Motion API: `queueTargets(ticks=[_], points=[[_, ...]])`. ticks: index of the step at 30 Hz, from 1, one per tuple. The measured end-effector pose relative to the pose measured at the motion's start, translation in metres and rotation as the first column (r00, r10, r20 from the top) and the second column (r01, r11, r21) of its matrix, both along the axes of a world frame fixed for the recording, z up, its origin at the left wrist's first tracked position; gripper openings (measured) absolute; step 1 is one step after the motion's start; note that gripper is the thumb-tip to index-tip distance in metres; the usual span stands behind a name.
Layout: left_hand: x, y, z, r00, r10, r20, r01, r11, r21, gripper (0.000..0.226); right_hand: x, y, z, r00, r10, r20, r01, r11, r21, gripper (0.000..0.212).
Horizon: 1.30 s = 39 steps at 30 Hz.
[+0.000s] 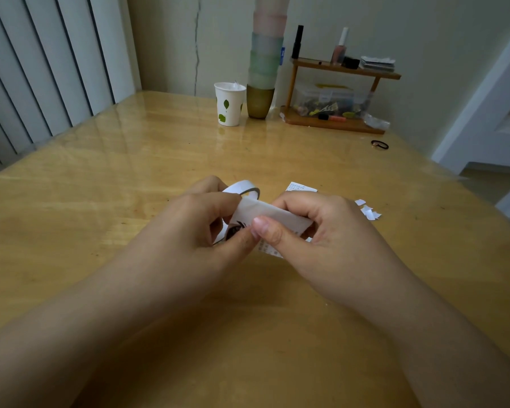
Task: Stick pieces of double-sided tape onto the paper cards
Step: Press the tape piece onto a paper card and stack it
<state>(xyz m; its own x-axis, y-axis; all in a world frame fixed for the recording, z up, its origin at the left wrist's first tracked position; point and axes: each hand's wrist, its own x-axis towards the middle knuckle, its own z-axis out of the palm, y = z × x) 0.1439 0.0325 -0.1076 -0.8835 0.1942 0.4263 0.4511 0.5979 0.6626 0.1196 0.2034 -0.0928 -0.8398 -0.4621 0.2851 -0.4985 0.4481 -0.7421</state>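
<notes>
my left hand [206, 219] grips the double-sided tape roll [242, 188] just above the table [100, 178], steadying it, while my right hand [315, 228] pinches the pulled tape strip [273, 214] taut over a paper card [270, 248], probably to tear it.

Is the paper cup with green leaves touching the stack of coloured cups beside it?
Apart. In the head view, a strip of wall and table shows between the paper cup and the stack of cups.

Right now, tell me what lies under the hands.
Under the left hand and right hand, a printed paper card and a tape roll show. The tabletop beneath and the rest of the card are covered.
</notes>
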Motion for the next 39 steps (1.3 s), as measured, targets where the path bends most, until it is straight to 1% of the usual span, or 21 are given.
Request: queueTargets(ticks=[2,5,10,13,17,20,23,28,31,35,37,39], points=[[0.0006,0.0003,0.0006,1.0,-0.019,-0.006,0.019,1.0,0.004,0.008,0.0001,-0.0003,0.0003,1.0,-0.003,0.0,0.003,1.0,0.002,0.018],[-0.0007,-0.0001,0.0004,1.0,-0.014,-0.008,0.014,1.0,-0.004,0.015,0.0003,-0.0006,0.0006,1.0,-0.008,-0.004,0.008,1.0,0.006,0.019],[-0.0008,-0.0006,-0.0002,1.0,-0.005,-0.006,0.005,1.0,-0.001,0.016,0.0008,-0.0004,0.0006,1.0,-0.01,0.0,0.01,1.0,0.011,0.019],[-0.0013,-0.001,-0.001,1.0,0.011,-0.017,-0.011,1.0,-0.012,0.025,0.0007,-0.0004,0.0008,1.0,-0.009,-0.001,0.009,1.0,0.01,0.019],[-0.0009,0.0004,0.0002,1.0,0.015,-0.016,-0.015,1.0,-0.003,0.011,0.0009,-0.0003,0.0002,1.0,-0.008,0.003,0.008,1.0,0.009,0.02],[0.0006,0.0011,0.002,1.0,-0.005,-0.008,0.005,1.0,-0.004,0.006,0.0006,-0.0001,0.0001,1.0,-0.008,-0.001,0.008,1.0,0.01,0.02],[0.0007,0.0009,0.0021,1.0,-0.002,-0.005,0.001,1.0,-0.002,0.009,0.0008,-0.0003,0.0008,1.0,-0.003,-0.006,0.003,1.0,0.009,0.019],[-0.0003,0.0004,0.0007,1.0,0.004,-0.006,-0.004,1.0,-0.009,0.007,0.0011,-0.0004,0.0008,1.0,-0.003,-0.003,0.003,1.0,0.007,0.021],[-0.0003,-0.0002,0.0002,1.0,0.006,-0.009,-0.007,1.0,-0.011,0.011,0.0015,-0.0008,0.0012,1.0,-0.006,-0.018,0.006,1.0,0.027,0.021],[0.0003,0.0012,0.0016,1.0,0.009,-0.009,-0.009,1.0,-0.025,0.008,0.0015,-0.0016,0.0011,0.998,-0.005,-0.062,0.01,0.997,0.075,0.024],[0.0011,0.0018,0.0023,1.0,0.012,-0.019,-0.012,1.0,-0.026,0.012,0.0018,-0.0019,0.0013,0.997,-0.002,-0.078,0.009,0.996,0.085,0.025],[0.0001,0.001,0.0011,1.0,0.025,-0.017,-0.026,0.999,-0.025,0.011,0.0022,-0.0021,0.0014,0.996,0.003,-0.086,0.005,0.996,0.089,0.026]])
